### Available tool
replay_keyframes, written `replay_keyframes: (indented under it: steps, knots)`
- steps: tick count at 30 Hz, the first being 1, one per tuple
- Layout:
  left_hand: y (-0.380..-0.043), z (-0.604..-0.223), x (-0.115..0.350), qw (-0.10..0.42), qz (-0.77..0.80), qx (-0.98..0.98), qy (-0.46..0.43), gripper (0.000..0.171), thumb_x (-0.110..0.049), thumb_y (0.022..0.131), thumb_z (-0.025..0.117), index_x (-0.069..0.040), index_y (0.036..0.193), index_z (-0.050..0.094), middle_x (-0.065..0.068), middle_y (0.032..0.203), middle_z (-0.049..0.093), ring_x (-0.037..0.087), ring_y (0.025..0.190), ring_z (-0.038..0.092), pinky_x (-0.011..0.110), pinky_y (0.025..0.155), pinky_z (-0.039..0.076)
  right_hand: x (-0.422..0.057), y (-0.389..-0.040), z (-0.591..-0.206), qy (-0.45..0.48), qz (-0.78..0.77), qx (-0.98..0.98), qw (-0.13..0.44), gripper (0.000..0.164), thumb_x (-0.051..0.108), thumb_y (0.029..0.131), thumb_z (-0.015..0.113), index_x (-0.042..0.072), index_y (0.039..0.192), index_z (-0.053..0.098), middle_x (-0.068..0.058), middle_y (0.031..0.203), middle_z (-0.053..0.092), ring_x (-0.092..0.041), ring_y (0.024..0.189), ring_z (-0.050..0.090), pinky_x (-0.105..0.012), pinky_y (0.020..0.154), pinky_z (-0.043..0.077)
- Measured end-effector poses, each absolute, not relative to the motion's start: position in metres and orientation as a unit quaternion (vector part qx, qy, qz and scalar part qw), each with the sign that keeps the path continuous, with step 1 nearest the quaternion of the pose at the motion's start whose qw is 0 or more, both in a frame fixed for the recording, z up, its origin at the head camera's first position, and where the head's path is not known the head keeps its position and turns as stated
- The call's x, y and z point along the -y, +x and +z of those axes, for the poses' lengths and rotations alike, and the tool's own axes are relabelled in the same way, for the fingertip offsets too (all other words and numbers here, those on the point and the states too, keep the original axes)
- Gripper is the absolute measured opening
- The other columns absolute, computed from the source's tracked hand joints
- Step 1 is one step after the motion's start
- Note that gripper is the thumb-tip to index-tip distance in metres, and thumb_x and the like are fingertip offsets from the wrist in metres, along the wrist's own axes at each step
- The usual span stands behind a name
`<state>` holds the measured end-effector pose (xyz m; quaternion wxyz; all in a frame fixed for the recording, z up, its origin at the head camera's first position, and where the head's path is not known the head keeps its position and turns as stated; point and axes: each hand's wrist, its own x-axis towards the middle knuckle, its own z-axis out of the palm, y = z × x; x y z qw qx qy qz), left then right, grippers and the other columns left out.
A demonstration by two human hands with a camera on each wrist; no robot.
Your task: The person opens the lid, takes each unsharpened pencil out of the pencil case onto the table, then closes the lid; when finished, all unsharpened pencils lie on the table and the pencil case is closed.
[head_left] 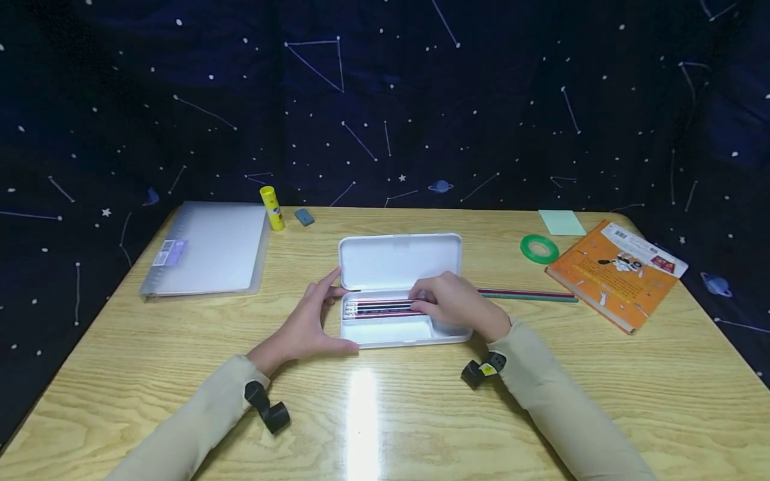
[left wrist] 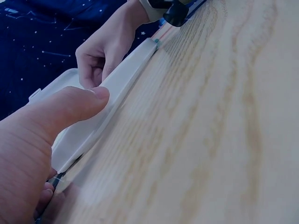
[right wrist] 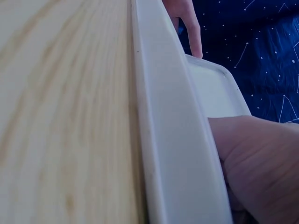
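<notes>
A white pencil case lies with its lid raised at the back. Dark striped pencils lie side by side in its rear compartment. My left hand holds the case's left end, thumb at the front corner and fingers spread to the hinge side. In the left wrist view, the thumb presses along the case's wall. My right hand reaches inside the case, fingers curled and pinching the pencils toward their right end. Its fingertips are largely hidden in the right wrist view, behind the case's front wall.
More long pencils lie to the right of the case, near an orange book. Green tape and pale sticky notes sit behind. Back left are a clear-covered notebook, a yellow glue stick and a blue-grey eraser.
</notes>
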<state>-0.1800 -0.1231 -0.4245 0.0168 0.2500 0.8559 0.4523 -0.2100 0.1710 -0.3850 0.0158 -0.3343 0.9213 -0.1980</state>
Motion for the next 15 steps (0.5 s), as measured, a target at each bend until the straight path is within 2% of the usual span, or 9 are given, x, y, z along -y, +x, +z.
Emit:
replay_keyframes:
  steps: [2,3,6,9,12,13,15]
  knots:
    - [-0.1798,-0.4240,0.1230,0.018,0.453,-0.856,0.251,0.129,-0.035,0.055,0.094,-0.011,0.154,0.015,0.006,0.132,0.055,0.021,0.114,0.043,0.043,0.102,0.038,-0.1701,-0.2100,-0.3847,-0.329,-0.193,-0.924,0.023,0.015,0.022,0.089,0.069,0.012,0.099,0.074,0.009,0.054,0.049,-0.003,0.050,0.040,-0.020,0.048,0.032]
    - [-0.1796,-0.4237,0.1229,0.019,0.452,-0.856,0.250,0.129,-0.035,0.055,0.094,-0.011,0.154,0.015,0.005,0.132,0.055,0.021,0.114,0.043,0.043,0.102,0.038,-0.1699,-0.2101,-0.3845,-0.328,-0.189,-0.925,0.027,0.016,0.022,0.090,0.068,0.012,0.101,0.074,0.008,0.057,0.055,-0.003,0.050,0.040,-0.020,0.048,0.032]
    - [-0.1795,-0.4232,0.1229,0.021,0.451,-0.857,0.250,0.129,-0.034,0.055,0.094,-0.011,0.154,0.015,0.005,0.132,0.055,0.021,0.115,0.043,0.043,0.103,0.038,-0.1689,-0.2097,-0.3837,-0.325,-0.184,-0.927,0.042,0.020,0.022,0.091,0.067,0.013,0.107,0.075,0.002,0.074,0.070,-0.003,0.055,0.046,-0.019,0.051,0.035]
    - [-0.1796,-0.4232,0.1227,0.018,0.449,-0.857,0.253,0.129,-0.034,0.055,0.094,-0.011,0.154,0.015,0.005,0.132,0.055,0.021,0.116,0.043,0.043,0.103,0.039,-0.1681,-0.2088,-0.3827,-0.324,-0.191,-0.925,0.050,0.018,0.020,0.091,0.067,0.011,0.106,0.074,0.000,0.083,0.072,-0.004,0.058,0.047,-0.019,0.053,0.036]
    - [-0.1802,-0.4240,0.1229,0.015,0.449,-0.856,0.257,0.129,-0.032,0.055,0.094,-0.011,0.154,0.015,0.005,0.131,0.056,0.021,0.115,0.043,0.042,0.102,0.039,-0.1673,-0.2077,-0.3831,-0.324,-0.195,-0.924,0.051,0.013,0.019,0.091,0.067,0.010,0.100,0.072,0.004,0.064,0.060,-0.005,0.052,0.041,-0.020,0.049,0.032]
    - [-0.1801,-0.4241,0.1230,0.014,0.449,-0.855,0.258,0.129,-0.032,0.055,0.094,-0.011,0.154,0.015,0.005,0.131,0.056,0.020,0.115,0.043,0.042,0.102,0.039,-0.1670,-0.2072,-0.3835,-0.326,-0.191,-0.924,0.050,0.012,0.019,0.091,0.066,0.010,0.099,0.072,0.005,0.061,0.056,-0.005,0.051,0.039,-0.020,0.049,0.031]
    - [-0.1799,-0.4247,0.1230,0.013,0.450,-0.854,0.259,0.129,-0.031,0.054,0.095,-0.011,0.154,0.015,0.005,0.130,0.056,0.020,0.114,0.044,0.041,0.102,0.039,-0.1665,-0.2064,-0.3853,-0.338,-0.173,-0.925,0.037,0.012,0.019,0.092,0.065,0.011,0.098,0.072,0.006,0.063,0.059,-0.003,0.052,0.040,-0.020,0.051,0.034]
